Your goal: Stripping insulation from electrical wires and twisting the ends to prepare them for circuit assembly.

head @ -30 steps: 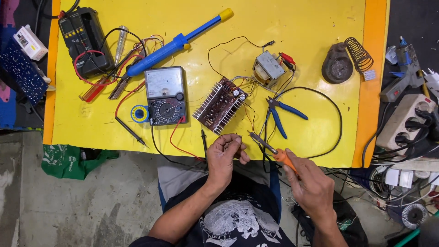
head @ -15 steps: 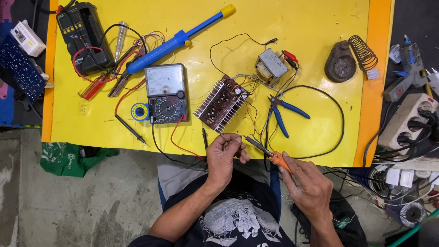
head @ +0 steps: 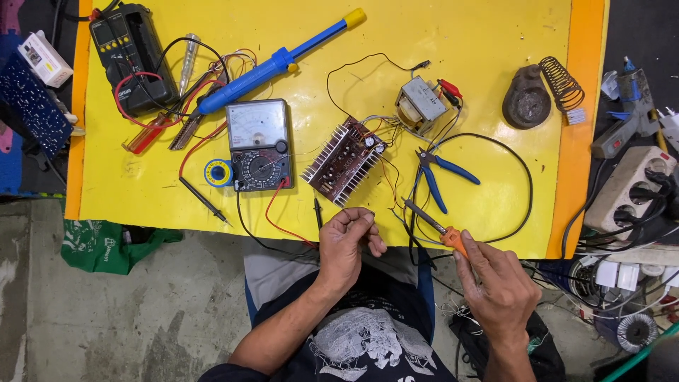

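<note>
The soldering iron (head: 435, 225) is being held in the right hand (head: 498, 286) by its orange grip, with the metal tip angled up and away over the near edge of the yellow surface (head: 495, 42), probably so that the hot end is being kept clear of the body and pointed toward the work. The fingers of that hand are being closed around the handle. The left hand (head: 346, 244) is being kept curled just off the near edge, its fingertips being pressed together as if pinching something thin, perhaps a wire or a strand of solder; what is being pinched is too small to be told. Just beyond the left hand, an amplifier board (head: 345, 161) with finned heat sinks is being left tilted near the middle of the surface, wired to a small transformer (head: 420, 103) behind it. Blue-handled pliers (head: 442, 173) are being kept beside the board, within reach of the right hand. An analogue meter (head: 259, 143) is being kept to the left of the board with a small solder reel (head: 218, 172) beside it, and a blue desoldering pump (head: 279, 62) is lying toward the far edge. A coiled iron stand (head: 541, 92) is being kept near the far right corner.
</note>
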